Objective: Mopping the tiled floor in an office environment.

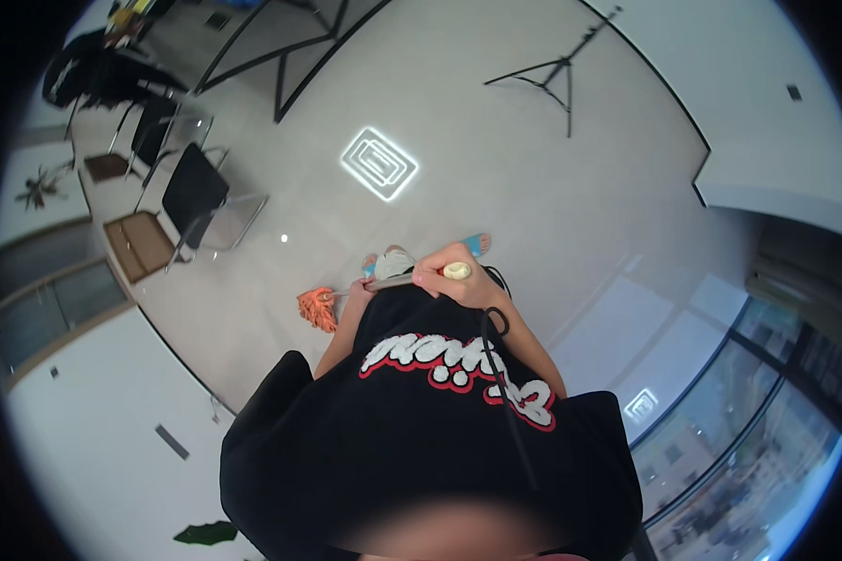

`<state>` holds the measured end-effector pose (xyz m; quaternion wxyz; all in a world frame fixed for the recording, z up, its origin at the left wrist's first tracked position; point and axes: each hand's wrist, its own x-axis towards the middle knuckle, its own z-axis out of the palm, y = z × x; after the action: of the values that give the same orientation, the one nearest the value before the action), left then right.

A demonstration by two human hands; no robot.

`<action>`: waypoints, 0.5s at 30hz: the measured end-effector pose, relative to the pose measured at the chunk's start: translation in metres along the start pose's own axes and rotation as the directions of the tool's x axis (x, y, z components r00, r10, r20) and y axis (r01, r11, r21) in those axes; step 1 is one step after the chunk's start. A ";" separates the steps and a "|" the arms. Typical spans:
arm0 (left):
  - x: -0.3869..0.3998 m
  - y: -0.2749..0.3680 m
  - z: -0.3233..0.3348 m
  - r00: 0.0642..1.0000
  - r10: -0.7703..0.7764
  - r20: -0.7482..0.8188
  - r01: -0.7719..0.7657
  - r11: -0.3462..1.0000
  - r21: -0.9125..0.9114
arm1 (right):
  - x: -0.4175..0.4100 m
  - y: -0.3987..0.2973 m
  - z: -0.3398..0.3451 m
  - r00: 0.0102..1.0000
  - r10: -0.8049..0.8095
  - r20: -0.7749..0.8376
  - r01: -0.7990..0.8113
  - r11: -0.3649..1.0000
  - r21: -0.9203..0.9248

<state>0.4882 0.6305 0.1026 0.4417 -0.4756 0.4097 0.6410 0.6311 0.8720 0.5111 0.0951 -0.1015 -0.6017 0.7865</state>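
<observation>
A mop with an orange head (317, 309) rests on the pale floor at my left side. Its metal handle (395, 282) slants up across the front of my body. My left hand (362, 289) is closed around the lower part of the handle. Near the top end, just below a cream-coloured cap (457, 271), my right hand (449, 275) grips the handle. My feet, in blue footwear (471, 245), show just beyond my hands.
Chairs with black backs (195, 193) stand along the left, one with a brown bag or box (139, 245) beside it. A person in dark clothes (105, 70) is at the upper left, near a black-framed table (281, 52). A black tripod (565, 63) stands at the upper right.
</observation>
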 end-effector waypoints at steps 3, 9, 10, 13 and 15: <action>-0.056 -0.031 0.144 0.999 0.050 -0.019 -0.043 0.961 0.272 | 0.009 -0.039 -0.070 0.999 0.023 -0.023 -0.025 0.998 -0.053; -0.104 -0.091 0.318 0.999 0.038 0.009 -0.037 0.890 0.454 | -0.004 -0.111 -0.196 0.967 -0.074 -0.245 0.062 0.996 -0.057; -0.097 -0.103 0.322 1.000 0.014 0.003 -0.014 0.889 0.457 | -0.014 -0.109 -0.214 0.938 -0.121 -0.326 0.109 0.993 -0.054; -0.069 -0.166 0.371 0.998 -0.067 0.003 0.059 0.888 0.456 | -0.048 -0.115 -0.277 0.850 -0.188 -0.492 0.227 0.974 0.019; -0.057 -0.203 0.396 0.993 -0.122 -0.004 0.111 0.891 0.441 | -0.068 -0.130 -0.318 0.803 -0.195 -0.563 0.267 0.963 0.047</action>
<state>0.5927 1.0505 0.2211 0.5800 -0.3797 0.5095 0.5098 0.7874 1.1816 0.5582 0.3661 -0.2443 -0.5062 0.7417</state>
